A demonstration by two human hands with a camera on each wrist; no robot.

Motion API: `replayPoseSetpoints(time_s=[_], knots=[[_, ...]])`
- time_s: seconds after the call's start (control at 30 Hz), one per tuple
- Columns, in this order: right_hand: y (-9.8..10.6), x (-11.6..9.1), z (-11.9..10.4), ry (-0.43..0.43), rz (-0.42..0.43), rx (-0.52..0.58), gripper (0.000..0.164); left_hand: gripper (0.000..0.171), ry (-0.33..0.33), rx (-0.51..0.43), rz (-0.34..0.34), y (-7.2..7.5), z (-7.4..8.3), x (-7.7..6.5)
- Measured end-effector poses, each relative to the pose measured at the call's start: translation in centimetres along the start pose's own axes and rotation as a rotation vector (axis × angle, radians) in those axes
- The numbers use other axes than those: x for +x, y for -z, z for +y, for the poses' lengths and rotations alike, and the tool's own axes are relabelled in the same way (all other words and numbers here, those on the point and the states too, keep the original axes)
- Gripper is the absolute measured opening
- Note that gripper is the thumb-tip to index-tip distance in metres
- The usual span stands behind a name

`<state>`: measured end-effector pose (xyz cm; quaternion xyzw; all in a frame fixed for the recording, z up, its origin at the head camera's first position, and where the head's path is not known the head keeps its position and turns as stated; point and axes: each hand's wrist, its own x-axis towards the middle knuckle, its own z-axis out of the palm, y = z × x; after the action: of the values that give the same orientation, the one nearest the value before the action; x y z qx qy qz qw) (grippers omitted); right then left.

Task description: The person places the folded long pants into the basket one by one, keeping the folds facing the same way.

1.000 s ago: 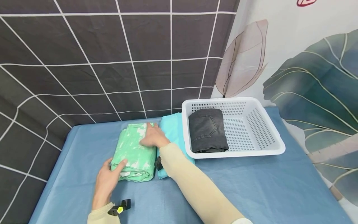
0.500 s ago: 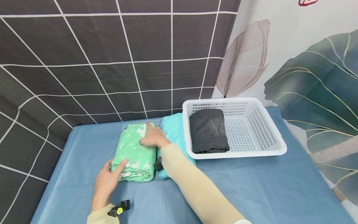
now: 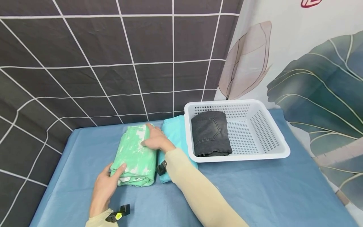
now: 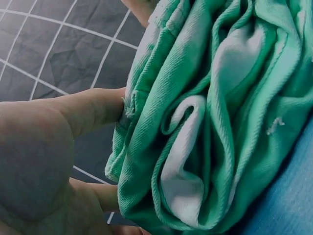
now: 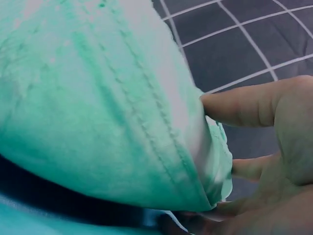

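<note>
In the head view, a folded green-and-white garment (image 3: 133,157) of thick stitched cloth lies on the blue-covered table, left of a folded turquoise cloth (image 3: 177,134). My left hand (image 3: 105,186) grips its near left corner, thumb on top and fingers down the side. At the far right corner, my right hand (image 3: 156,138) holds it the same way. Stacked rolled folds of the garment (image 4: 195,122) fill the left wrist view, with the fingers against their edge. The right wrist view shows a double seam on the garment (image 5: 112,122) and my thumb on its rim.
A white perforated basket (image 3: 255,156) stands to the right, partly over the turquoise cloth's edge in this view. Folded dark grey jeans (image 3: 211,134) lie in its left part. A dark grid-patterned curtain (image 3: 113,75) hangs behind the table (image 3: 269,192).
The green garment has shifted slightly left and toward me, both hands moving with it. The basket and jeans have stayed put.
</note>
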<state>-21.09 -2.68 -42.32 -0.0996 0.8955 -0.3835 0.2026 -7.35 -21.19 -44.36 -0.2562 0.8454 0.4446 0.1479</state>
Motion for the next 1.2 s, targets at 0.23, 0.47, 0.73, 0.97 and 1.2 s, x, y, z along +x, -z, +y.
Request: replayPoseSetpoints(time_s=[0.23,0.47,0.73,0.97,1.2], knots=[[0.1,-0.9,0.7,0.113,0.026,0.194,0.086,0.120,0.004,-0.003,-0.029,0.7,-0.5,0.1],[0.2,-2.2,1.1,0.156,0.053,0.262,0.086,0.118,-0.009,0.005,-0.012,1.1,-0.4,-0.1],[0.1,-3.3,1.6,0.175,0.099,0.393,0.089,0.120,0.011,-0.049,-0.005,1.5,-0.1,-0.4],[-0.3,-3.8,1.9,0.156,0.142,0.476,0.093,0.119,0.020,-0.088,0.036,1.9,0.1,-0.9],[0.2,-4.7,1.6,0.125,0.145,0.519,0.094,0.107,-0.017,-0.166,0.087,2.1,0.1,-1.6]])
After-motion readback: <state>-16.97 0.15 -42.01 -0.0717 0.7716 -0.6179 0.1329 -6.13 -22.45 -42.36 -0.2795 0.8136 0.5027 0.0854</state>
